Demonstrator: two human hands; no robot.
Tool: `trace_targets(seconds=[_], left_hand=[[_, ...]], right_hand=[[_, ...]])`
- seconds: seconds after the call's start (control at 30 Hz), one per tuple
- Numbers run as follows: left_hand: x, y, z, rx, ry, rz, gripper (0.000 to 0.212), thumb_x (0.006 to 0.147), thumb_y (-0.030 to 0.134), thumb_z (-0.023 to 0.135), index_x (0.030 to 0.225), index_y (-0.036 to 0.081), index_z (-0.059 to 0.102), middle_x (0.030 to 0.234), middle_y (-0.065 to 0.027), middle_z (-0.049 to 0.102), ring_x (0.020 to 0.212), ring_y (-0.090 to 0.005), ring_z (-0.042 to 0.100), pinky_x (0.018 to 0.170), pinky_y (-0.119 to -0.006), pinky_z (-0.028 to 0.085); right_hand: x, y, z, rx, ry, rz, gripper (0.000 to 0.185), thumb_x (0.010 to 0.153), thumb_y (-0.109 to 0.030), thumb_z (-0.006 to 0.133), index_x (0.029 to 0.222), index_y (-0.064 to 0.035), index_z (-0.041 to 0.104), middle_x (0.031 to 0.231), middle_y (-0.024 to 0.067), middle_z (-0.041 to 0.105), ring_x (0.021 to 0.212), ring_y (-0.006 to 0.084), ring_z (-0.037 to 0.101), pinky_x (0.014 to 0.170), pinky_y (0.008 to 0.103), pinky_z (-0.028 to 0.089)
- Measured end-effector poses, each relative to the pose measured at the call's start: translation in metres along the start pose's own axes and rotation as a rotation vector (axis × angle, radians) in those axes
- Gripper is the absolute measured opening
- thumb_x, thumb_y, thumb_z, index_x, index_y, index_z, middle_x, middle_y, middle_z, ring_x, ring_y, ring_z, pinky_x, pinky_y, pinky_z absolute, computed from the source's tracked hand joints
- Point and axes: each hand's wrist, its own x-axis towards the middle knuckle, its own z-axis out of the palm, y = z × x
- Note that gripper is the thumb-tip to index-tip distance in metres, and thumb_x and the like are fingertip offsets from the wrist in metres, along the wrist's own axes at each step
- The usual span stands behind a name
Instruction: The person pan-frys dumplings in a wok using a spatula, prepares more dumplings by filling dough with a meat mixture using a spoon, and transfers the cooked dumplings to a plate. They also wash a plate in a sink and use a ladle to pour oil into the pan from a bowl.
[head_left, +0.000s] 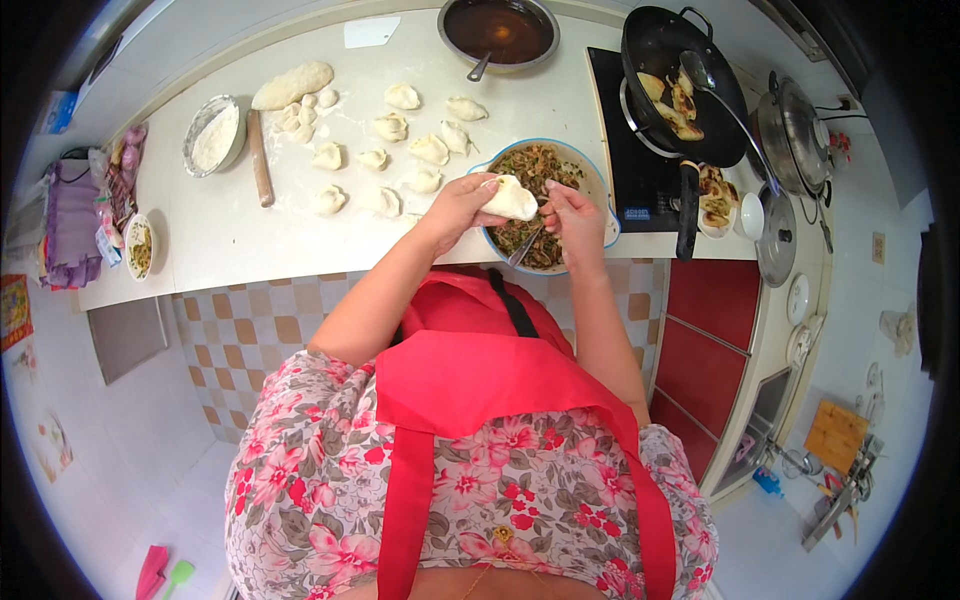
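My left hand (459, 208) holds a folded dough dumpling (511, 198) above a blue-rimmed bowl of chopped filling (609, 217). Close to the dumpling's right end, my right hand (571, 217) has its thumb and fingertips drawn together; whether something small is between them I cannot tell. A metal spoon (523, 250) rests in the filling. Several shaped dumplings (429, 148) lie on the floured white counter (285, 232) to the left. Beyond them are a lump of dough (294, 85), small dough pieces (300, 118) and a wooden rolling pin (259, 159).
A bowl of flour (214, 136) stands at the left, a metal bowl of dark liquid (499, 34) at the back. To the right, a black wok (682, 45) with browned dumplings and a ladle sits on the cooktop (609, 90), its handle (687, 214) pointing towards me. A plate of cooked dumplings (718, 202) is beside it.
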Motion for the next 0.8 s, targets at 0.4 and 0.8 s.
trace_targets(seconds=[0.4,0.8], left_hand=[[-0.001,0.015,-0.005,-0.023,-0.195,0.109,0.030,0.097,0.019,0.040,0.119,0.002,0.051,0.124,-0.0072,0.053,0.108,-0.0170,0.054,0.087,-0.031,0.048],[0.005,0.018,-0.005,0.146,-0.191,0.067,0.034,0.097,0.020,0.040,0.125,0.001,0.048,0.126,-0.0072,0.050,0.108,-0.0161,0.053,0.087,-0.031,0.049]], right_hand=[[-0.020,-0.014,0.023,-0.011,-0.132,-0.237,0.015,0.083,-0.005,0.063,0.096,0.0036,0.065,0.082,0.0033,0.063,0.068,0.0060,0.055,0.061,0.0201,0.046],[-0.013,-0.022,0.033,-0.009,-0.129,-0.170,0.008,0.081,-0.008,0.066,0.084,-0.0003,0.066,0.070,-0.0007,0.060,0.061,0.0056,0.052,0.054,0.0209,0.042]])
